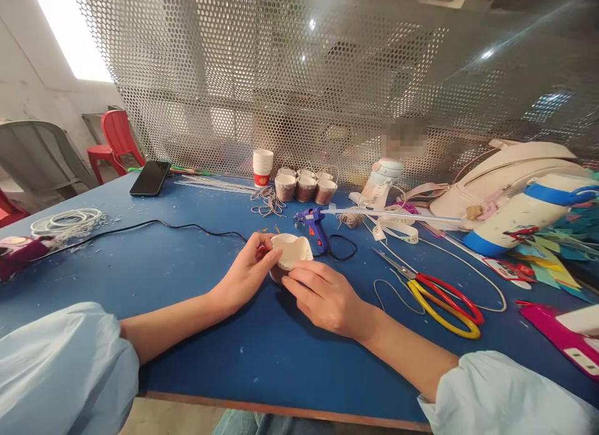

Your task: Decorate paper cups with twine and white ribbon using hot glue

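Note:
Between my two hands is a small paper cup point(296, 251), its white inside facing me and its rim bent out of round. Its lower outside looks brown, like the wrapped cups farther back. My left hand point(250, 269) pinches the cup's left side, thumb at the rim. On the near right side, the fingers of my right hand point(327, 298) press against the cup wall; their tips are partly hidden. Just beyond the cup stands a blue glue gun point(314, 226) with a long clear glue stick out of its back.
Red-and-yellow scissors point(444, 304) lie at right, near a white bottle with blue ends point(524, 216). Behind are twine-wrapped cups point(306, 188), stacked paper cups point(262, 166) and loose twine point(269, 203). A black cable point(163, 223) crosses the left; a phone point(150, 178) lies at the back.

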Tool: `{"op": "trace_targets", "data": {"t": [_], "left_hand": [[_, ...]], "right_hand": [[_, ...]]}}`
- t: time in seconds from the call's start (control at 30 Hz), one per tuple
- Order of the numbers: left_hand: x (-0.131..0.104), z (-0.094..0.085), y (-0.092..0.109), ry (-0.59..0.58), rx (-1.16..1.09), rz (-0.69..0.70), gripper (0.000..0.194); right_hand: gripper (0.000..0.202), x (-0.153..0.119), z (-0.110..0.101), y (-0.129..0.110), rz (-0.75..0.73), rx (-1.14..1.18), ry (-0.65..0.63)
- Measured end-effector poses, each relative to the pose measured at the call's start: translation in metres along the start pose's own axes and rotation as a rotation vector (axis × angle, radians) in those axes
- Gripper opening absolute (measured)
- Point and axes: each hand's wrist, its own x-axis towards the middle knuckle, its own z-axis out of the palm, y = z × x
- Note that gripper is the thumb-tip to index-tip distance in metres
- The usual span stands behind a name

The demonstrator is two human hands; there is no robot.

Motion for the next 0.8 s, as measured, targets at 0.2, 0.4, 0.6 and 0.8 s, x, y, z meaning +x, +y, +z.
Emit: {"op": "trace_targets", "data": {"t": [0.2,0.4,0.6,0.8], "left_hand": [[-0.004,0.01,-0.001,0.168,-0.026,-0.101,0.027],[-0.005,0.012,0.009,0.069,-0.02,-0.121,0.034],[-0.005,0.015,0.012,-0.041,-0.055,-0.173,0.045],[-0.003,0.015,0.006,-0.055,0.034,-0.173,0.053]], "right_hand": [[0.029,0.012,0.001,-0.011,0.068,0.034,-0.067],[0.024,0.021,0.005,-0.02,0.129,0.067,-0.084],[0.024,0.026,-0.003,-0.024,0.21,0.262,0.006],[0.024,0.029,-0.022,-0.008,0.489,0.451,0.233]]}}
